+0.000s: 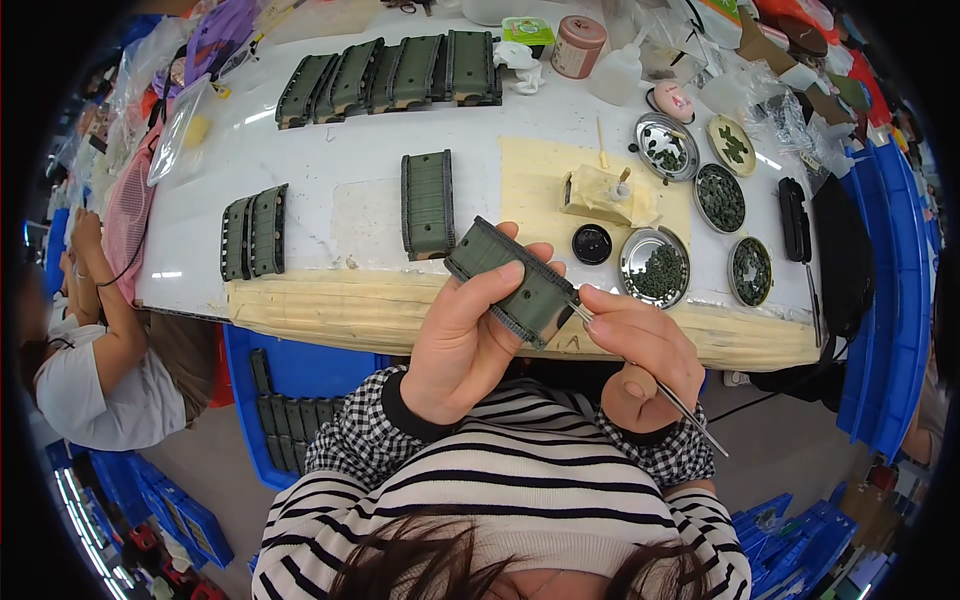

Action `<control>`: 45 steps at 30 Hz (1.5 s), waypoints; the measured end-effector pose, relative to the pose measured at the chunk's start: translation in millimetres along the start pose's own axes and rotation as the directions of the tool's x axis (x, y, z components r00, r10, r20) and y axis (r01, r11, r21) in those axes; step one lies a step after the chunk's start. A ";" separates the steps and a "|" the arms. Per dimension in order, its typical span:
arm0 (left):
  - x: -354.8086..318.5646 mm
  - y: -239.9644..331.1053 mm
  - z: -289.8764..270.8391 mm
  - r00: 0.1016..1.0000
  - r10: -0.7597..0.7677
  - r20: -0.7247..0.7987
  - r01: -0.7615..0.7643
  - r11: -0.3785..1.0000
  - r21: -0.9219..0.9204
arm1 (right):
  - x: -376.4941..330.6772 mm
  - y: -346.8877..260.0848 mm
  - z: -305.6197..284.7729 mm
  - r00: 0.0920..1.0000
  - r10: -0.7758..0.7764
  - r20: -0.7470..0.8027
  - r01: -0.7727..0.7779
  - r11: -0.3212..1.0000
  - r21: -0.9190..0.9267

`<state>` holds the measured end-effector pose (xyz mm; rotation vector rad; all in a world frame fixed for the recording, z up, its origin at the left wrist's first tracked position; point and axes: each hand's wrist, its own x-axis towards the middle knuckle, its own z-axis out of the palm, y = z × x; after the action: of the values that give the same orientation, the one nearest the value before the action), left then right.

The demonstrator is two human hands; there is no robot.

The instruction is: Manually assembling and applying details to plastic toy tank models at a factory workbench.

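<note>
My left hand (450, 345) grips a dark green ribbed plastic panel (543, 302) over the table's front edge. The thumb presses on its face, and the fingers wrap behind it. A small round hole shows in the panel near its lower end. In my right hand (645, 345) are slim metal tweezers (690, 415), pinched between the fingers. Their tips meet the panel's right edge; whether they hold a tiny part is too small to tell. A similar green panel (427, 205) lies just behind my left hand. Right of it sits a small black round dish (592, 243).
Several metal dishes (655, 268) of small dark green pieces stand at the right. More panels (410, 75) lie along the back, and two (253, 232) at left. A yellow taped block (605, 197) sits mid-table. Below is a blue bin (300, 345). Another person (120, 370) sits left.
</note>
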<state>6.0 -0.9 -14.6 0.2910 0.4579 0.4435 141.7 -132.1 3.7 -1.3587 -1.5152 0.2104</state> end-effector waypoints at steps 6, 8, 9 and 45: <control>0.0 -2.8 -0.1 1.000 0.016 -0.002 -0.016 1.000 -0.008 | -4.5 2.2 3.8 1.000 -0.028 -0.009 0.028 0.997 -0.068; 0.1 -4.7 -0.3 1.000 0.021 0.000 -0.021 0.999 -0.026 | -6.5 2.8 7.9 0.998 -0.046 -0.041 0.042 0.995 -0.089; 0.1 -5.3 -0.3 1.000 0.021 -0.001 -0.021 0.999 -0.031 | -7.3 3.4 9.9 0.997 -0.056 -0.057 0.050 0.994 -0.099; 1.3 -0.3 -6.4 1.000 0.000 -0.002 0.000 0.999 -0.037 | -3.5 5.6 1.1 0.997 -0.075 -0.009 0.075 0.997 -0.009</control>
<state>4.0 0.5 -20.7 0.2547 0.4515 0.4520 143.8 -132.5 -2.6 -1.3053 -1.5577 0.1509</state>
